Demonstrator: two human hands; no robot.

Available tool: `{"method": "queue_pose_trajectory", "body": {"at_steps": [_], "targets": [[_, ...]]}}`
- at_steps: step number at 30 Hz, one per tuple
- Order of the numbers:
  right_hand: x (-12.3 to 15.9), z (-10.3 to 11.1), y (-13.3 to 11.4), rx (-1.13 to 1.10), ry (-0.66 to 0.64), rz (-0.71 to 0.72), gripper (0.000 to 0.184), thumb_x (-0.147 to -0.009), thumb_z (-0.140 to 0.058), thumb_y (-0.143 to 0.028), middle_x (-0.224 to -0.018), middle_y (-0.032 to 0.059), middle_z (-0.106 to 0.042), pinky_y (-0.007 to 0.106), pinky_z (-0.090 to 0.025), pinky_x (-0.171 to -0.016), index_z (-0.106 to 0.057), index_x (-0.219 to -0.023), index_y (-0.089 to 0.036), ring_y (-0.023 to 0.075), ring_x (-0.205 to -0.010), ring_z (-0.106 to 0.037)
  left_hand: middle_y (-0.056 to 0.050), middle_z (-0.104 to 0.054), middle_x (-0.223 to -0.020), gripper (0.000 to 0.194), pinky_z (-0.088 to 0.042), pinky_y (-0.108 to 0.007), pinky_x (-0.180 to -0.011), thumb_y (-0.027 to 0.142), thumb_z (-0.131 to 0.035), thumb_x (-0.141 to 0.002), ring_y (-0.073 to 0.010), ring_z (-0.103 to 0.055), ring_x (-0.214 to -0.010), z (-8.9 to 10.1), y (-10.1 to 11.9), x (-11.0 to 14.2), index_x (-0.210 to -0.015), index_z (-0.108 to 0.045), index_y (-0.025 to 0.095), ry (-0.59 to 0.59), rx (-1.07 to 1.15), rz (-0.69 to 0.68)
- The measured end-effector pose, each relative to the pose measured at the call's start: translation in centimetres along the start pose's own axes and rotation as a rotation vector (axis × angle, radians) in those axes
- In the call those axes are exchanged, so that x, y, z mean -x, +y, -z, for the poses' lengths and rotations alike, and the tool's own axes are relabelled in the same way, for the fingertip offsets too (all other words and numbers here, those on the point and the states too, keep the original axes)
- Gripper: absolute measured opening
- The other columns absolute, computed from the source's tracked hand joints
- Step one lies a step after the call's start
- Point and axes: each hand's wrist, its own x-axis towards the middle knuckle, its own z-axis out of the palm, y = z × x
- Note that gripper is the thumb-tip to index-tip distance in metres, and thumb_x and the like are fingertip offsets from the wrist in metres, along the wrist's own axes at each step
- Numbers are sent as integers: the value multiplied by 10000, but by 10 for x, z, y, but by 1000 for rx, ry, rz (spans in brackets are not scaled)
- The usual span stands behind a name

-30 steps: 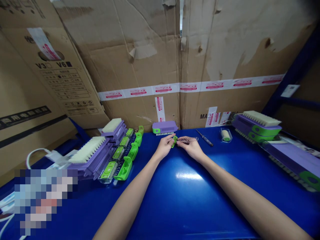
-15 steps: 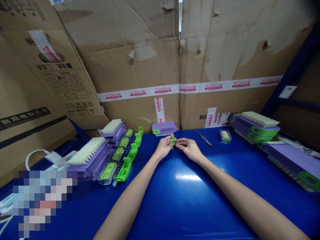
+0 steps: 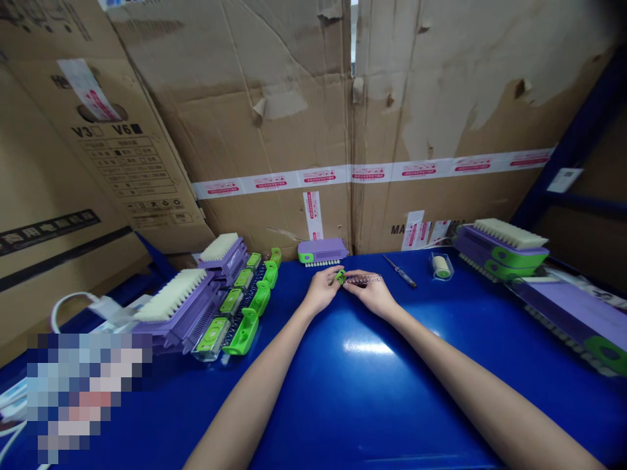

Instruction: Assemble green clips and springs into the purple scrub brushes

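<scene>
My left hand (image 3: 323, 287) is closed on a small green plastic part (image 3: 339, 277), pinched at its fingertips. My right hand (image 3: 375, 294) holds a coppery coil spring (image 3: 365, 279), which runs back across its fingers. The two sets of fingertips almost meet, with the spring's near end close to the green part; whether they touch I cannot make out. Just beyond the hands lies a purple brush piece (image 3: 323, 250) with a green end and pale bristles facing down. To the right of my right hand is a thin screwdriver (image 3: 400, 271).
On the left stand purple brush pieces (image 3: 189, 313), with rows of clear-and-green cases (image 3: 214, 334), springs, and green end caps (image 3: 243, 331). A clear case with a cream roll (image 3: 441, 266) sits right of the screwdriver. More purple brushes (image 3: 499, 248) are at far right. Cardboard (image 3: 274, 130) walls the back.
The green part in my left hand has turned and shows less of its face. Both hands stay in nearly the same place, and the spring is still in my right hand.
</scene>
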Motion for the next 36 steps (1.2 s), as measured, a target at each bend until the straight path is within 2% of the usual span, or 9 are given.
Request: {"method": "queue_pose_trajectory", "body": {"at_steps": [4, 9, 14, 20, 26, 36], "targets": [[1, -1, -1, 39, 7, -12, 216, -715, -655, -295, -867, 58, -715, 305, -521, -750, -688, -891, -174, 195, -793, -673, -161, -675, -1069, 340, -496, -372, -883, 106, -588, -766, -228, -649, -982, 1, -2, -1, -1106, -605, 94, 6, -13, 3], [2, -2, -1, 61, 33, 0, 217, -706, -667, -284, -902, 56, -715, 303, -520, -773, -687, -897, -184, 197, -826, -675, -145, -684, -1050, 345, -501, -350, -862, 185, -646, -751, -225, -647, -981, 1, -8, -3, -1087, -614, 113, 0, 30, -29], [2, -3, -2, 7, 29, 13, 234, -700, -662, -266, -905, 50, -715, 298, -520, -786, -681, -918, -184, 189, -830, -675, -143, -674, -1076, 375, -503, -298, -814, 106, -616, -725, -194, -657, -935, -1, -5, -1, -1100, -603, 110, 11, 29, -9], [3, -3, -8, 40, 63, 74, 215, -693, -647, -239, -921, 47, -705, 308, -508, -815, -685, -898, -188, 184, -846, -662, -79, -712, -874, 376, -485, -230, -645, 60, -569, -690, -134, -651, -727, -5, 2, 2, -1060, -604, 112, 3, 49, 9], [1, 0, -7, 5, -7, 1, 218, -646, -672, -227, -888, 35, -705, 299, -510, -791, -675, -860, -192, 176, -815, -658, -64, -701, -798, 389, -432, -213, -566, 98, -623, -669, -119, -613, -631, -7, 7, 5, -1056, -580, 104, 25, 103, 53], [-4, 4, -7, -199, 21, -162, 289, -546, -760, -290, -751, 42, -690, 306, -521, -710, -629, -764, -153, 180, -712, -650, -49, -694, -755, 444, -432, -223, -595, 193, -735, -626, -123, -626, -654, -5, 8, 5, -1006, -515, 125, -51, 206, 81]]}}
